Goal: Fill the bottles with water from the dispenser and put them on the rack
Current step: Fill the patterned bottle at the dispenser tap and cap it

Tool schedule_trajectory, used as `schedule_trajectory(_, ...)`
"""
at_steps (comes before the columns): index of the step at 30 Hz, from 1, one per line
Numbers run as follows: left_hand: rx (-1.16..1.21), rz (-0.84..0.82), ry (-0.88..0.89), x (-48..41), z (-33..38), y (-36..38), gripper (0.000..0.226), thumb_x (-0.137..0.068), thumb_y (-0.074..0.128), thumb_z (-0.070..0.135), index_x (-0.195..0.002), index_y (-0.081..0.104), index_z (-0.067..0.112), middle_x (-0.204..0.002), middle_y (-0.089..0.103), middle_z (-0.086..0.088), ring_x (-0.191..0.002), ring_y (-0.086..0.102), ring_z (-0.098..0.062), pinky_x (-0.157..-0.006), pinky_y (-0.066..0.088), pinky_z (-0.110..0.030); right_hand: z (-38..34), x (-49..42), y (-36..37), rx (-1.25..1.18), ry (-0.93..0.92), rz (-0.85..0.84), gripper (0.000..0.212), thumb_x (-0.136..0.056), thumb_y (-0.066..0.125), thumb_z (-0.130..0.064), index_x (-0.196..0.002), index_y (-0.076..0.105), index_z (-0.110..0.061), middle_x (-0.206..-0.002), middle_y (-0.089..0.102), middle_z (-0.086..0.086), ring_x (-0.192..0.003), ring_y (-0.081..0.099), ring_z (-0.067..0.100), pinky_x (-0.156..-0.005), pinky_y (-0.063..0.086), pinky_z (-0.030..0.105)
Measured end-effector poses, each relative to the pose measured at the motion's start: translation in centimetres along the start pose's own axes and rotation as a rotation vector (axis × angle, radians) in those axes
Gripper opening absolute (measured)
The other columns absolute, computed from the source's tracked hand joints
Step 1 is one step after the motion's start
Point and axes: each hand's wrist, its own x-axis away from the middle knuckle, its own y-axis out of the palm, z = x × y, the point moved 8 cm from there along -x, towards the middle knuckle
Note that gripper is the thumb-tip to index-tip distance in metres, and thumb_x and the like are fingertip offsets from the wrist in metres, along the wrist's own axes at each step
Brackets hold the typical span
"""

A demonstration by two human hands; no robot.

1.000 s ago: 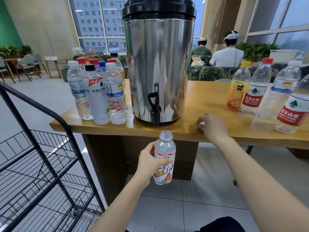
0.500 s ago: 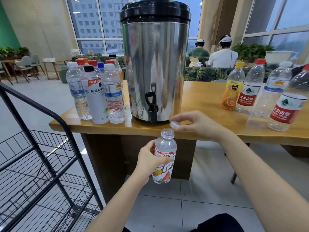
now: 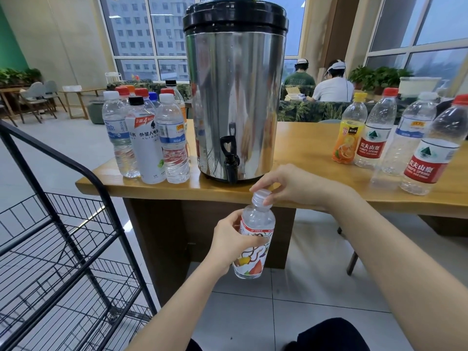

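Cap [image 3: 260, 194] now atop bottle [image 3: 255, 239] (right hand [image 3: 291, 183])

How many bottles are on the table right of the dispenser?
4, in a row: orange-juice bottle nearest the dispenser, then a red-capped bottle, a white-capped bottle, and a second red-capped bottle at the frame edge. More may lie out of view.

"农夫山泉" on red-labelled bottle [image 3: 428, 163]; "外星人" and "4" on white bottle [image 3: 147, 150]
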Motion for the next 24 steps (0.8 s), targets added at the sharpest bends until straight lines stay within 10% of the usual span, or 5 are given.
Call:
schedule_trajectory(7, 0.046, -0.053, 0.008, 0.6, 1.1, 0.2, 0.063, -0.069, 0.089, 0.023, -0.121, 0.055, 0.034, -0.105, 0.070, 0.012, -0.095, 0.069, -0.011, -0.086, 0.058, -0.035, -0.3, 0.1, 0.1, 0.419, 0.049, 0.102, 0.061, -0.085, 0.026, -0.070, -0.091, 0.053, -0.015, -0.071, 0.054, -0.005, -0.063, 0.050, 0.012, -0.053, 0.035, 0.022)
schedule_trajectory(11, 0.123, -0.237, 0.038, 0.8, 2.3, 0.4, 0.060, -0.073, 0.085, 0.017, -0.125, 0.058, 0.027, -0.105, 0.073, 0.006, -0.097, 0.071, -0.011, -0.086, 0.057, -0.033, -1.6, 1.2, -0.6, 0.575, -0.161, 0.236, 0.059, -0.094, 0.004, -0.065, -0.086, 0.044, -0.023, -0.058, 0.040, -0.009, -0.049, 0.037, 0.006, -0.047, 0.023, 0.023)
schedule_trajectory(15, 0.032, -0.094, 0.046, 0.8, 2.8, 0.8, 0.058, -0.070, 0.087, 0.023, -0.115, 0.054, 0.038, -0.102, 0.071, 0.011, -0.092, 0.070, -0.010, -0.081, 0.058, -0.029, -1.4, 1.1, -1.1, 0.743, -0.103, 0.406, 0.033, -0.101, 0.042, -0.040, -0.075, 0.049, -0.020, -0.052, 0.037, -0.006, -0.043, 0.040, 0.013, -0.040, 0.031, 0.025)
schedule_trajectory(19, 0.123, -0.256, 0.037, 1.1, 2.9, 1.6, 0.058, -0.075, 0.083, 0.014, -0.125, 0.057, 0.026, -0.105, 0.073, 0.004, -0.095, 0.071, -0.014, -0.081, 0.058, -0.029, -0.9, 1.6, -0.6, 0.686, -0.079, 0.273, 0.058, -0.096, 0.004, -0.060, -0.072, 0.042, -0.024, -0.058, 0.039, -0.008, -0.050, 0.038, 0.006, -0.046, 0.026, 0.020)
schedule_trajectory(24, 0.233, -0.442, 0.052, 2.7, 4.0, 2.5, 0.038, -0.083, 0.074, 0.006, -0.114, 0.061, 0.024, -0.099, 0.075, 0.001, -0.093, 0.072, -0.017, -0.074, 0.055, -0.022, -1.9, 2.3, -1.1, 0.622, -0.238, 0.301, 0.052, -0.098, 0.012, -0.048, -0.058, 0.036, -0.026, -0.047, 0.028, -0.006, -0.040, 0.023, 0.007, -0.044, 0.014, 0.021)
